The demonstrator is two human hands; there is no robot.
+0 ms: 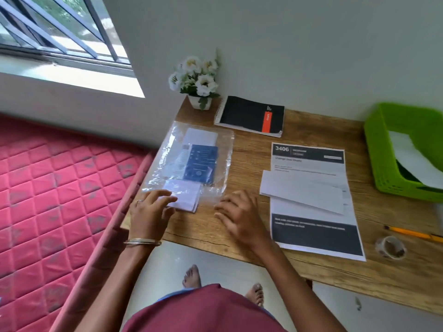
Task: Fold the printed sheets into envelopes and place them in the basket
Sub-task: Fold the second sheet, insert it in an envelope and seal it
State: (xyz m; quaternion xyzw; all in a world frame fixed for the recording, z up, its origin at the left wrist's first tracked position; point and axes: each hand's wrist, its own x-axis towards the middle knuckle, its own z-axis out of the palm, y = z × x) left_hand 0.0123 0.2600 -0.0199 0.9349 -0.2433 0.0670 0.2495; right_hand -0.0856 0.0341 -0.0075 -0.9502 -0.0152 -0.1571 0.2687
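Note:
A clear plastic packet of envelopes (191,161) with a blue label lies at the desk's left end. White envelopes (185,200) stick out of its near end. My left hand (149,212) lies on them with straight fingers. My right hand (239,216) hovers over the desk just right of the packet, fingers loosely bent, holding nothing. A printed sheet (314,226) with black bands lies in the middle of the desk, a folded white paper (302,190) across it. The green basket (381,164) at the far right holds a white folded paper (414,156).
A black spiral notebook (249,116) and a pot of white flowers (199,82) stand at the back of the wooden desk (251,159). A pencil (414,233) and a tape roll (390,248) lie at the near right. A red mattress (55,192) borders the desk's left side.

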